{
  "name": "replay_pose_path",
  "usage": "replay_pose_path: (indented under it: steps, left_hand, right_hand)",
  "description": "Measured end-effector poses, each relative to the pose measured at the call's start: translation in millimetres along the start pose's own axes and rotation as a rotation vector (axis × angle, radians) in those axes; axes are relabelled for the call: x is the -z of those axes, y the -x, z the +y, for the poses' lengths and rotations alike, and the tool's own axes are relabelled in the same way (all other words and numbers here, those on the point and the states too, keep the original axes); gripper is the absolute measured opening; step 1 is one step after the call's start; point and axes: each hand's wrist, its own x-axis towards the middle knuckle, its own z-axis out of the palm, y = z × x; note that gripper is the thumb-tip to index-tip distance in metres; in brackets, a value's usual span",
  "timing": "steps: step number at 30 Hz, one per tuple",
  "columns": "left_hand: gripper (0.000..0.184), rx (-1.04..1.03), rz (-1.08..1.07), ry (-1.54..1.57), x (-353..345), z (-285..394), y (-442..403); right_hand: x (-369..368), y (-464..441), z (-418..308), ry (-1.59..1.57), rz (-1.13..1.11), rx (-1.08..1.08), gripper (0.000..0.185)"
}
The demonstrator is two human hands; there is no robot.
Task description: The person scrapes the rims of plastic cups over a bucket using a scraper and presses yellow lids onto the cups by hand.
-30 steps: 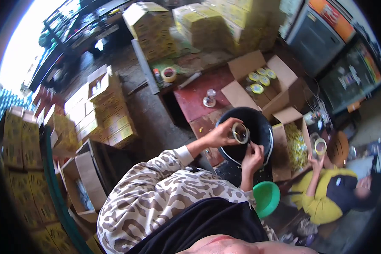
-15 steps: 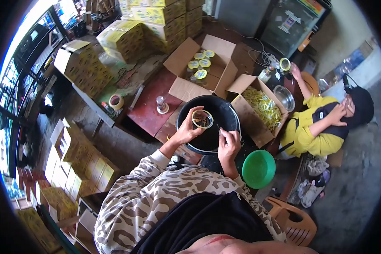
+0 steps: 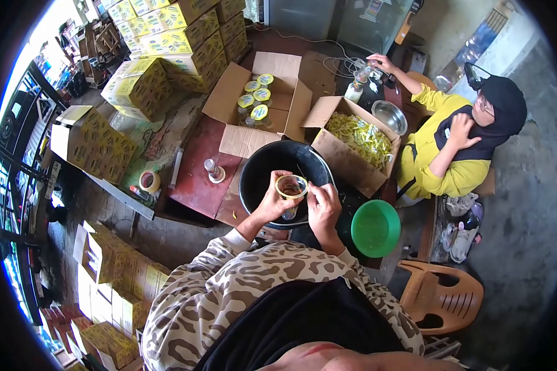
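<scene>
My left hand (image 3: 271,201) is wrapped round a clear plastic cup (image 3: 291,186) with a yellow rim and something brown inside. The cup is tilted so that its mouth faces me, above a black bucket (image 3: 254,170). Close against the cup's right rim, my right hand (image 3: 323,207) has its fingers pinched together. Whatever lies in that pinch is too small to make out. To the right of the bucket stands a green plastic basin (image 3: 375,229).
An open carton (image 3: 244,142) holds several yellow-lidded cups (image 3: 260,112). Beside it, another carton (image 3: 353,164) is full of yellow-green packets (image 3: 360,137). A clear cup (image 3: 214,171) stands on the red tabletop (image 3: 195,185). A person in yellow (image 3: 442,167) sits at right, near a metal bowl (image 3: 389,117).
My hands have come together: the right one moved up to the cup's rim, and the cup came lower and tipped toward me. The co-worker's outstretched hand no longer holds up a yellow-rimmed cup. My view shifted.
</scene>
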Motion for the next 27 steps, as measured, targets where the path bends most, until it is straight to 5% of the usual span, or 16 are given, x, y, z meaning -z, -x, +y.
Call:
replay_pose_path:
  steps: [6, 12, 27]
  left_hand:
    - [0.083, -0.001, 0.016, 0.222, 7, 9, -11]
    - [0.085, -0.011, 0.084, 0.267, 8, 3, -13]
    - [0.063, 0.073, 0.304, 0.089, 2, -11, -12]
  right_hand:
    - [2, -1, 9, -0.155, 0.050, -0.086, 0.022]
    - [5, -4, -1, -0.108, 0.010, 0.064, 0.020]
    - [-20, -15, 4, -0.021, -0.105, 0.071, 0.010]
